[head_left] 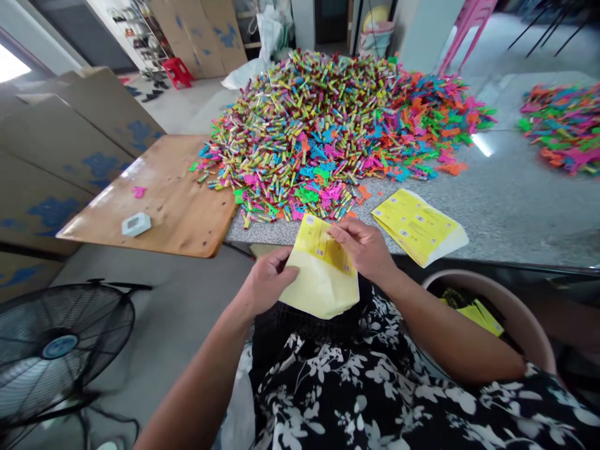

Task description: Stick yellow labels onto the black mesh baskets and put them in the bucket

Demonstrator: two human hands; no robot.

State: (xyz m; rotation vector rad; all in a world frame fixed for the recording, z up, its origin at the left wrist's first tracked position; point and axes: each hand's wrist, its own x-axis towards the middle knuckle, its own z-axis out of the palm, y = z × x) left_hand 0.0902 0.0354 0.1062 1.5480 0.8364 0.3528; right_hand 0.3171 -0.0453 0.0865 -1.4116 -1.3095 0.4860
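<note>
My left hand grips the left edge of a yellow label sheet, with the thumb lying on its pale face. The sheet is held over my lap at the table's front edge. Its upper strip is bright yellow with small printed blocks. My right hand pinches that printed strip near its upper right, fingers closed. A stack of similar yellow printed sheets lies on the grey stone table to the right. Behind my hands rises a large heap of small coloured tubes mixed with bright plastic pieces.
Another pile of coloured plastic pieces lies at the far right. A wooden board at left bears a white hexagonal object. Below stand a black fan and, at right, a round bin with yellow packets. Cardboard boxes line the left.
</note>
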